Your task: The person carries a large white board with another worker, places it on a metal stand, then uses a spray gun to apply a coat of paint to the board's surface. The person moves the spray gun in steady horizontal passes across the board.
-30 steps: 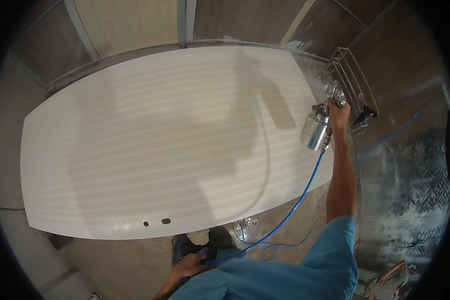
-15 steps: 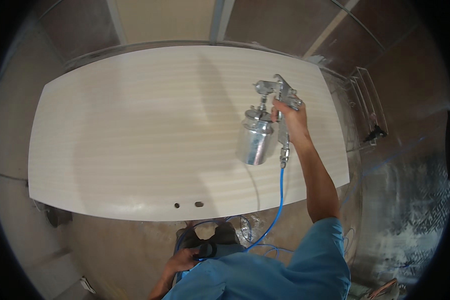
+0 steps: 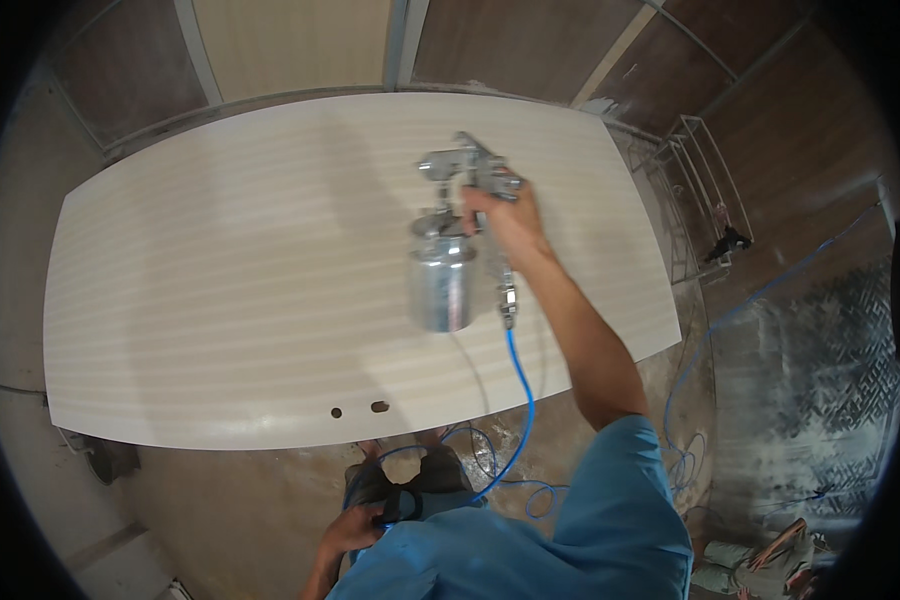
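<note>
In my right hand (image 3: pixel 505 215) is a metal spray gun (image 3: pixel 470 165) with a silver paint cup (image 3: pixel 443 285) hanging under its front. My fingers wrap round its grip and trigger area. The gun is above a large pale door panel (image 3: pixel 260 260) lying flat, its nozzle pointing left. From the base of the grip a blue air hose (image 3: pixel 520 380) curves down toward my waist. Low at my waist, my left hand (image 3: pixel 355 528) is closed beside a dark object (image 3: pixel 403 507); what it grips is partly hidden.
Two small holes (image 3: pixel 379 407) pierce the panel's near edge. More blue hose (image 3: pixel 540 500) loops over the wet-looking floor. Right of the panel stands a wire rack (image 3: pixel 705 180). Another person (image 3: pixel 760 565) is partly visible at lower right. Boarded walls (image 3: pixel 530 50) rise behind.
My right hand has swept the spray gun leftward over the panel, and the hose has followed. The view has shifted slightly, showing more of the person at lower right. My left hand stays at my waist.
</note>
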Action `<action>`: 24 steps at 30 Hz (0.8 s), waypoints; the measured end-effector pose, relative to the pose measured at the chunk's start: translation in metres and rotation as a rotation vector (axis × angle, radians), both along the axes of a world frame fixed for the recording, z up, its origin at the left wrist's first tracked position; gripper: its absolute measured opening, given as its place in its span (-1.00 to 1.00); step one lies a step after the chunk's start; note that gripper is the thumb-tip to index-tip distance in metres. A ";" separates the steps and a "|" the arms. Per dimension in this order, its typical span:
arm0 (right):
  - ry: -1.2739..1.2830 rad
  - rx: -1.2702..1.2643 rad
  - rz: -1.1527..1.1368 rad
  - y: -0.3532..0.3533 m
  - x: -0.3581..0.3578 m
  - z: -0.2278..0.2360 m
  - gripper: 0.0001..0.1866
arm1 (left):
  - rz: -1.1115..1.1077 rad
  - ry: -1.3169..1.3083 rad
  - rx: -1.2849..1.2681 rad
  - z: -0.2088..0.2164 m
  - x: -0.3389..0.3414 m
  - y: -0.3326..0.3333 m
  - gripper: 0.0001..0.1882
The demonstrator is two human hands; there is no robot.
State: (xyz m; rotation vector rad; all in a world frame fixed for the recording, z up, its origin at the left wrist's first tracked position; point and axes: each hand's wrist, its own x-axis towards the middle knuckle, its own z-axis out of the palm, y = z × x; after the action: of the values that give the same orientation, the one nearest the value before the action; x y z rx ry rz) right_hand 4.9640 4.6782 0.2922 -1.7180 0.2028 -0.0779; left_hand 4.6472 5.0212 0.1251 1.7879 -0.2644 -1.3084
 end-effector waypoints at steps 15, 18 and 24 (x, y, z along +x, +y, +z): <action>-0.360 -0.740 -0.629 -0.371 -0.066 -0.018 -0.76 | -0.302 -0.025 0.025 0.011 0.020 -0.167 -0.46; -0.219 -0.571 -0.602 -0.374 -0.083 -0.014 -0.83 | -0.285 -0.040 0.047 0.013 0.022 -0.170 -0.44; -0.223 -0.152 -0.482 -0.301 -0.098 -0.014 -0.91 | -0.225 -0.117 0.026 0.007 0.014 -0.127 -0.46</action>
State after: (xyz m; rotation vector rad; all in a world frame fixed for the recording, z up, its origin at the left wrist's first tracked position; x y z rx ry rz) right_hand 4.8663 4.3770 0.2782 -1.7632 0.4508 -0.6507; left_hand 4.6609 4.8946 0.1317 1.9025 -0.5285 -1.3678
